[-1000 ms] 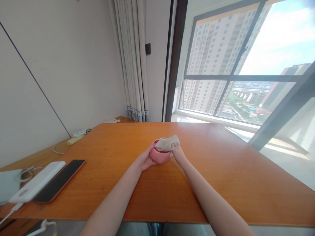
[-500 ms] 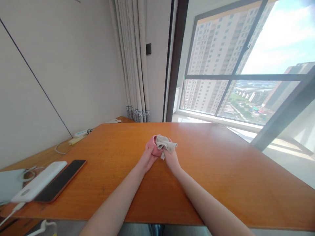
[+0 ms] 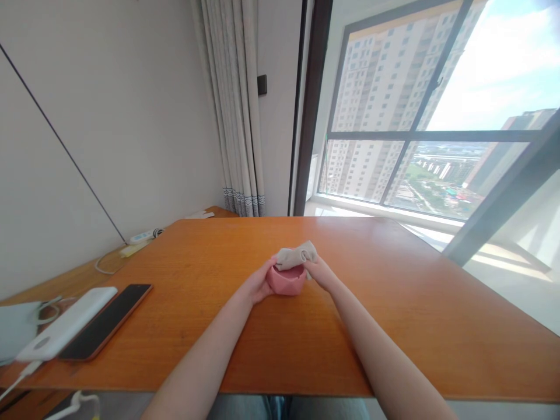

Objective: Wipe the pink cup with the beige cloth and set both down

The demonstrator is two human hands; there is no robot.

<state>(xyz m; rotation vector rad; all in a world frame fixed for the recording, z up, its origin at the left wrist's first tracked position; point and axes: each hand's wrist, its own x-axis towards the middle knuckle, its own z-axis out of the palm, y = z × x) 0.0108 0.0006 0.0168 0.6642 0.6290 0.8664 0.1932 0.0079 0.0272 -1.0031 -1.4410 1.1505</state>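
A pink faceted bowl (image 3: pixel 286 283) sits upright at the middle of the wooden table, its opening partly covered by a light grey cloth (image 3: pixel 295 255). My left hand (image 3: pixel 261 282) grips the bowl's left side, thumb near the rim. With my right hand (image 3: pixel 321 273) I hold the bunched cloth at the bowl's right rim; a corner of it hangs down beside the fingers. The cloth hides the far rim and much of the inside.
On the left of the table (image 3: pixel 196 350) lie a black phone (image 3: pixel 107 321) and a white power bank (image 3: pixel 65 324) with a cable plugged in. A power strip (image 3: pixel 142 237) rests by the wall. A large window (image 3: pixel 409 137) stands at the right.
The bowl has turned from tilted to upright and come slightly nearer. My right hand has shifted right, and the cloth now lies across the top of the bowl.
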